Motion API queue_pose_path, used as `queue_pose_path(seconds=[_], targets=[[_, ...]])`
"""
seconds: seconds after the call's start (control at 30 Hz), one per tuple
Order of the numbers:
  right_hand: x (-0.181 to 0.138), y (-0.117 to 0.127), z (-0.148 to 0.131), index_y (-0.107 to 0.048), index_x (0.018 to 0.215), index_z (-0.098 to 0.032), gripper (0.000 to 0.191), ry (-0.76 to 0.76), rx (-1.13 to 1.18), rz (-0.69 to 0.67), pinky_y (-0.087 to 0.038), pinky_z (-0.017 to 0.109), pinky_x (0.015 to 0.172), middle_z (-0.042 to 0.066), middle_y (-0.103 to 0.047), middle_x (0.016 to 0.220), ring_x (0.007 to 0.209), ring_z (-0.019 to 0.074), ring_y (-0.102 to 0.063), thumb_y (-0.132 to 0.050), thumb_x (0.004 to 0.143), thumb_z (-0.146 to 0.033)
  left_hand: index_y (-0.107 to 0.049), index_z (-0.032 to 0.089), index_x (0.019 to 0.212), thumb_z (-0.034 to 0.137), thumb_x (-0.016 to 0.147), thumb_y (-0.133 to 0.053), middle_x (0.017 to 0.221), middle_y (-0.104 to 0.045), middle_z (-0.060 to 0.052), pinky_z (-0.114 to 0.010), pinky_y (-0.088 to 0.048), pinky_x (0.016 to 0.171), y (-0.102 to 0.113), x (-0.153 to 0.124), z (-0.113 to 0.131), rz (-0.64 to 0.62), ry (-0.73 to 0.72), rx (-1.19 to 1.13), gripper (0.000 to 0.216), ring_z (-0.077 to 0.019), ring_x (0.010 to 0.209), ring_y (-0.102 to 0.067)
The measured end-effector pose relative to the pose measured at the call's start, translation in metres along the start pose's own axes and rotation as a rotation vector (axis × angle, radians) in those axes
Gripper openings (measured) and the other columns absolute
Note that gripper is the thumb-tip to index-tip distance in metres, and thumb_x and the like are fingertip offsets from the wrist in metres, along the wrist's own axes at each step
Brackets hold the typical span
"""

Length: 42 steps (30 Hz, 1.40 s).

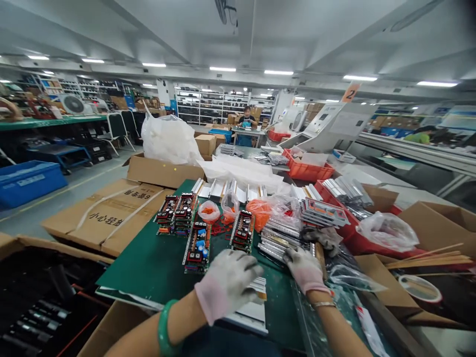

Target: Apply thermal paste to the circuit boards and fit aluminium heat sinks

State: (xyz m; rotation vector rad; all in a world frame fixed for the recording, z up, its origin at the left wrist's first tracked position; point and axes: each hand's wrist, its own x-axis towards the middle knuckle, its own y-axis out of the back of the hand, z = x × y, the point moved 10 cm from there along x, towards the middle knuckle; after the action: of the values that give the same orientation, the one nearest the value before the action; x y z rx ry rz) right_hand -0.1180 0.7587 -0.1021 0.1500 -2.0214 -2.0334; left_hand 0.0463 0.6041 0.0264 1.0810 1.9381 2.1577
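Note:
My left hand, in a white glove with a pink cuff, is over a white metal profile at the table's near edge. Its fingers are stretched and apart. My right hand, gloved alike, has its fingers bent over the right end of a stack of silver metal strips; the fingertips are partly hidden. A circuit board with black and red parts stands just beyond my left hand. Another board with blue capacitors is to its left, and more boards are behind that.
Bags of orange parts and white profiles line the back of the green table. A grey glove lies by a wooden handle at right. Cardboard boxes flank the left; red crates are rightward. A person works far back.

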Motion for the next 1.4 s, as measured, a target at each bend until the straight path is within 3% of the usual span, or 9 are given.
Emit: queue_pose_path(seconds=[0.17, 0.3, 0.6, 0.7, 0.87, 0.97, 1.07, 1.27, 1.4], targets=[[0.001, -0.006, 0.012, -0.068, 0.098, -0.017, 0.020, 0.017, -0.015, -0.006, -0.040, 0.032, 0.075, 0.011, -0.066, 0.100, 0.093, 0.0245, -0.061, -0.051, 0.091, -0.024, -0.060, 0.021, 0.109, 0.026, 0.069, -0.081, 0.107, -0.064, -0.005, -0.037, -0.045, 0.074, 0.003, -0.056, -0.081, -0.165, 0.196, 0.280, 0.046, -0.0252, 0.094, -0.059], [0.006, -0.003, 0.008, -0.067, 0.102, -0.015, 0.020, 0.015, -0.015, -0.074, -0.038, 0.031, 0.075, 0.011, -0.066, 0.102, 0.095, 0.0246, -0.060, -0.053, 0.090, -0.022, -0.060, 0.020, 0.115, 0.018, 0.071, -0.080, 0.097, -0.066, -0.005, -0.036, -0.044, 0.068, -0.001, -0.083, -0.107, -0.234, 0.261, 0.384, 0.048, -0.0247, 0.084, -0.060], [0.000, -0.006, 0.010, -0.069, 0.106, -0.021, 0.023, 0.008, 0.077, -0.087, -0.037, 0.028, 0.080, 0.010, -0.063, 0.106, 0.102, 0.0228, -0.057, -0.055, 0.091, -0.031, -0.061, 0.020, 0.115, 0.016, 0.083, -0.068, 0.098, -0.066, -0.007, -0.036, -0.044, 0.071, -0.009, -0.080, -0.107, -0.356, 0.259, 0.376, 0.034, -0.0245, 0.085, -0.061], [-0.006, 0.002, 0.005, -0.070, 0.104, -0.022, 0.022, 0.038, 0.113, -0.063, -0.038, 0.027, 0.081, 0.009, -0.063, 0.106, 0.101, 0.0217, -0.057, -0.056, 0.091, -0.031, -0.062, 0.021, 0.112, 0.013, 0.081, -0.068, 0.095, -0.067, -0.006, -0.037, -0.045, 0.072, -0.006, -0.082, -0.100, -0.275, 0.084, 0.387, 0.032, -0.0238, 0.083, -0.061], [-0.011, 0.012, -0.006, -0.073, 0.094, -0.018, 0.017, 0.065, 0.143, -0.109, -0.039, 0.027, 0.076, 0.010, -0.065, 0.098, 0.094, 0.0216, -0.059, -0.060, 0.088, -0.027, -0.061, 0.025, 0.109, 0.002, 0.086, -0.046, 0.096, -0.069, -0.001, -0.036, -0.046, 0.084, 0.010, -0.094, -0.057, -0.021, -0.316, 0.326, 0.035, -0.0195, 0.086, -0.062], [-0.005, 0.014, -0.008, -0.072, 0.088, -0.014, 0.013, 0.042, 0.152, -0.121, -0.039, 0.027, 0.074, 0.012, -0.067, 0.094, 0.089, 0.0220, -0.060, -0.064, 0.083, -0.022, -0.061, 0.027, 0.106, 0.001, 0.088, -0.042, 0.099, -0.069, 0.001, -0.033, -0.046, 0.089, 0.011, -0.095, -0.033, 0.054, -0.401, 0.262, 0.037, -0.0168, 0.090, -0.063], [0.001, 0.015, -0.009, -0.070, 0.085, -0.011, 0.010, 0.039, 0.193, -0.100, -0.040, 0.028, 0.074, 0.012, -0.067, 0.090, 0.086, 0.0225, -0.061, -0.066, 0.077, -0.016, -0.062, 0.026, 0.103, 0.009, 0.091, -0.047, 0.104, -0.069, 0.000, -0.033, -0.049, 0.088, -0.004, -0.092, -0.020, 0.023, -0.413, 0.224, 0.026, -0.0176, 0.092, -0.063], [-0.007, 0.037, 0.001, -0.065, 0.105, -0.016, 0.022, 0.017, 0.386, 0.059, -0.045, 0.026, 0.081, 0.008, -0.067, 0.102, 0.094, 0.0183, -0.061, -0.052, 0.088, -0.019, -0.063, 0.025, 0.106, 0.010, 0.090, -0.051, 0.115, -0.066, -0.002, -0.031, -0.047, 0.095, -0.034, -0.090, -0.017, -0.093, -0.437, 0.148, 0.024, -0.0183, 0.103, -0.062], [-0.040, 0.076, 0.008, -0.068, 0.087, -0.019, 0.019, 0.067, 0.668, 0.322, -0.047, 0.030, 0.080, 0.007, -0.066, 0.091, 0.088, 0.0202, -0.062, -0.052, 0.086, -0.027, -0.063, 0.022, 0.104, 0.007, 0.089, -0.050, 0.112, -0.068, -0.004, -0.030, -0.053, 0.086, -0.042, -0.084, -0.011, -0.146, -0.483, 0.138, 0.025, -0.0198, 0.100, -0.065]])
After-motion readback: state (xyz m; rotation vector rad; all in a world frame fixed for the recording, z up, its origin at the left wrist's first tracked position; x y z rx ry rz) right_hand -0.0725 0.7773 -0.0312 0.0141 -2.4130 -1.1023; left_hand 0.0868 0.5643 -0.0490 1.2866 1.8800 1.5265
